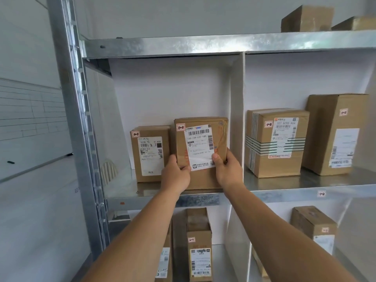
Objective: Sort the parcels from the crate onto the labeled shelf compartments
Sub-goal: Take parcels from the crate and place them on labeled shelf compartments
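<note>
1. Sliding it home is the step in hand, as I judge it: the parcel (201,153) stands upright in the upper-left compartment, its bottom edge at the front lip of the shelf (284,193), between a smaller box (150,153) and the white divider (237,119).
2. Both hands grip its lower half. The left hand (176,176) wraps the left edge and the right hand (226,171) wraps the right edge, with both thumbs pressed onto the front face.
3. To do it well, push straight back and level. The gap on each side looks narrow, so keep the parcel square to avoid nudging the neighbour or scraping the divider.
4. Keep the printed face outward, and let go only once the base sits fully on the shelf.
5. A red-bordered tag (180,127) at the parcel's top-left corner reads "1-1". The neighbour carries the same mark, so this compartment looks right.
6. The shipping label (198,143) shows an EMS logo, barcodes and "159-159-L02-160". The smaller print is not legible.
7. The neighbour's label reads "502B" and "A68".
8. Beyond the divider, a striped-tape box (274,143) is tagged "1-2" and printed "5D7 N705 A64". A tag (321,193) on the shelf edge below it also appears to read "1-2".
9. One level down, a box (199,245) is tagged "2-1".
</note>
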Demonstrator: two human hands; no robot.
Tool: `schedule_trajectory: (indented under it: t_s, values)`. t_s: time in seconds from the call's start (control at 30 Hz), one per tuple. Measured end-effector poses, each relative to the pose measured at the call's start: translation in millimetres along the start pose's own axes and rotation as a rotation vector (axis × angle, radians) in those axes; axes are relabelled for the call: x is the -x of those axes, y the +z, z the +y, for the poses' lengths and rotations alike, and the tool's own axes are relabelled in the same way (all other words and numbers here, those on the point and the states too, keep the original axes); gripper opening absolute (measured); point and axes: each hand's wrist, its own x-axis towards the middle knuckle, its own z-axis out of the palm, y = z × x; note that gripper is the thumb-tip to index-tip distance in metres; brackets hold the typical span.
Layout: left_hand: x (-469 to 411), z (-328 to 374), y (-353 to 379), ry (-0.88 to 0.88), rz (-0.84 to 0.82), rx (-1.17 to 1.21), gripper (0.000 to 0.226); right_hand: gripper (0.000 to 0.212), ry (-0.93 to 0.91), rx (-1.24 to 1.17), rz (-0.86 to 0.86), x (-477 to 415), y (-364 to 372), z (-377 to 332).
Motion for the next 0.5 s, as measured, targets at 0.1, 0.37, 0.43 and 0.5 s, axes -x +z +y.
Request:
schedule_trajectory:
  t_s: [0.1, 0.37, 0.43, 0.5]
  values:
    - [-8.7, -1.7, 6.7, -0.019, 0.018, 0.002, 0.019, 0.038, 0.019, -0.001, 0.027, -7.7, 5.7, 2.6]
    - [-26.3, -8.6, 17.8, -0.041, 0.046, 0.040, 0.023, 0.038, 0.027, 0.014, 0.044, -21.1, 14.2, 7.3]
    - [-30.3, -10.0, 16.9, -0.037, 0.036, 0.042, 0.024, 0.038, 0.024, 0.016, 0.041, -23.6, 14.7, 7.7]
    - [-34.4, -10.9, 15.2, -0.039, 0.015, 0.040, 0.026, 0.039, 0.030, 0.014, 0.035, -25.2, 15.6, 7.5]
